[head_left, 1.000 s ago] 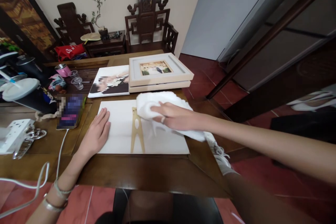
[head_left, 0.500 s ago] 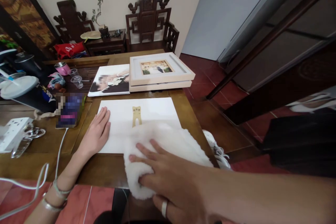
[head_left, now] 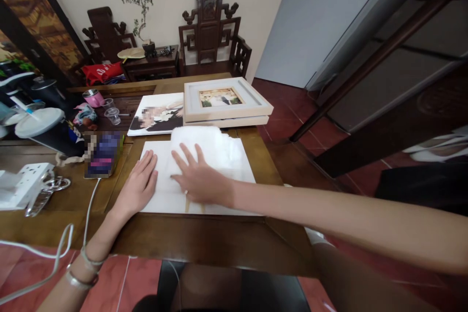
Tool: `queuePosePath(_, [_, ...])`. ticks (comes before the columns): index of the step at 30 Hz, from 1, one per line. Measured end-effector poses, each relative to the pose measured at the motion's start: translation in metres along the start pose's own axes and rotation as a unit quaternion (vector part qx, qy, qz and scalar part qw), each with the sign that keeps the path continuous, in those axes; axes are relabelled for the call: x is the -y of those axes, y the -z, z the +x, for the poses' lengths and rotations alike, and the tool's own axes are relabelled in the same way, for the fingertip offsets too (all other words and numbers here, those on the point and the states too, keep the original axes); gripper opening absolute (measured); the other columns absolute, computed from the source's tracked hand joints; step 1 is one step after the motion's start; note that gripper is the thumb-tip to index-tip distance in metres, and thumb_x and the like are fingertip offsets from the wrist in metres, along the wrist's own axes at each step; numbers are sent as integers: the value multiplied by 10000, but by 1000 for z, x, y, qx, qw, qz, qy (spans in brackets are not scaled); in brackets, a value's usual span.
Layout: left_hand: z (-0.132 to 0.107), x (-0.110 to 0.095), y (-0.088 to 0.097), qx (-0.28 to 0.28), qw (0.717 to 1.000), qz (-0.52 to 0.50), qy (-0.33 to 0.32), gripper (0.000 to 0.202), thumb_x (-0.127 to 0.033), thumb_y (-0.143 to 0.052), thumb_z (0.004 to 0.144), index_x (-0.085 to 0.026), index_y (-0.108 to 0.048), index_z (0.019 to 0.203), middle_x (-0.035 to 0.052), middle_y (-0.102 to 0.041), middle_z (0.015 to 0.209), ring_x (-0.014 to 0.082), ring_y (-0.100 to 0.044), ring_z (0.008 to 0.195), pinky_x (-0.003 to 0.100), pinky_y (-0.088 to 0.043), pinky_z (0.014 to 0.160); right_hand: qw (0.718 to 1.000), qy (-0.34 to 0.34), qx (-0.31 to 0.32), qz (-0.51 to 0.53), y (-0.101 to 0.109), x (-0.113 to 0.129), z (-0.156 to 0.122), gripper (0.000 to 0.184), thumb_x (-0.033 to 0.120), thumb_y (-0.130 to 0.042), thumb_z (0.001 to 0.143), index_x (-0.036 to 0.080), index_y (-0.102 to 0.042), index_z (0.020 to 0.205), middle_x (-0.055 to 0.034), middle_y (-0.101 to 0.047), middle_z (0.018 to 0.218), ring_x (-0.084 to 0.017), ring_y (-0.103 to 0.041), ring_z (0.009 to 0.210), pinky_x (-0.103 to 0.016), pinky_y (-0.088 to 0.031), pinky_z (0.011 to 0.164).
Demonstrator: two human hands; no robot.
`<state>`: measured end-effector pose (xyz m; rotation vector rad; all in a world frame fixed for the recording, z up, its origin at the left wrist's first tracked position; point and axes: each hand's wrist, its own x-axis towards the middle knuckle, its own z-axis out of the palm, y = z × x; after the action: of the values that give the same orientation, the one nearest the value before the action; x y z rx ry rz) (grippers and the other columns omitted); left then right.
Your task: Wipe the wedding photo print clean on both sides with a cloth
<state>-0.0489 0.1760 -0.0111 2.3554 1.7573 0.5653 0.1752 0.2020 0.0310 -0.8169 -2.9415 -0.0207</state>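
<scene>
A white flat panel point(head_left: 164, 204) lies on the wooden table near its front edge. My left hand point(head_left: 139, 183) rests flat on the panel's left edge, fingers stretched out. My right hand point(head_left: 201, 178) is spread on a fluffy white cloth point(head_left: 215, 144), pressing it down on the panel with the fingers apart. The cloth covers the middle and upper right of the panel and overhangs its far edge. Below my right hand, the two legs of a gold hinged stand point(head_left: 187, 204) show; its upper part is hidden.
Behind the panel are stacked framed photos point(head_left: 226, 114) and a photo panel point(head_left: 161, 112). To the left stand a phone point(head_left: 106, 155) on a white cable, a lidded cup point(head_left: 47, 129), a power strip point(head_left: 34, 178) and small clear cups point(head_left: 112, 116). Carved chairs point(head_left: 210, 29) stand beyond.
My right hand has pushed the cloth forward across the panel, from its near right corner to its far edge. My left hand stays on the panel's left edge.
</scene>
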Motion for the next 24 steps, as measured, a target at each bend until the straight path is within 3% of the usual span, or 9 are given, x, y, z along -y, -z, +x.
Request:
queuePosePath(3, [0,0,0,2,1000,-1,4,555,-363,-314,988,-56,-397,1443,197,-322,1551,272,-253,1462,500,-230,1188,998,55,13,40,5,31,-22,357,262,-538,883,184,-667,1207,-237,-352,1519,-501,-240,1397,-759,-209,1027])
queuePosePath(7, [0,0,0,1,1000,-4,2,532,-338,-307,986,-89,-398,1448,181,-325,1554,265,-255,1461,508,-233,1186,985,102,59,123,30,56,-42,306,285,-594,836,182,-701,1104,-228,-437,1466,-484,-308,1375,-729,-248,1036])
queuePosePath(9, [-1,0,0,-1,1000,-5,2,530,-331,-300,986,-89,-399,1447,181,-326,1553,264,-257,1461,509,-231,1186,979,105,83,153,40,53,-38,309,287,-558,862,159,-675,1118,-216,-538,1372,-432,-401,1332,-683,-310,1035])
queuePosePath(12, [-1,-1,2,2,1000,-13,0,535,-347,-304,986,-104,-396,1453,175,-319,1558,265,-253,1461,506,-230,1186,983,73,92,143,40,29,-13,328,232,-480,911,130,-629,1185,-201,-606,1271,-377,-483,1263,-655,-361,1013])
queuePosePath(17, [-1,0,2,-3,1000,-20,2,519,-348,-314,988,-128,-409,1449,159,-332,1556,261,-266,1458,515,-233,1184,999,-1,45,-7,12,-9,32,396,238,-501,921,152,-593,1296,-264,-344,1510,-491,-269,1389,-735,-270,1011])
queuePosePath(20, [-1,3,0,-1,1000,-19,-2,510,-315,-312,985,-133,-402,1453,155,-334,1556,255,-268,1457,513,-236,1184,999,5,30,-37,0,-5,34,403,267,-504,931,216,-586,1322,-223,-329,1536,-490,-273,1389,-732,-269,1015])
queuePosePath(24, [-2,4,1,2,1000,-19,-4,512,-286,-292,985,-123,-380,1462,157,-317,1563,252,-260,1459,503,-234,1188,998,53,37,-11,6,31,4,375,259,-506,928,260,-623,1284,-210,-356,1526,-487,-307,1376,-737,-274,1006])
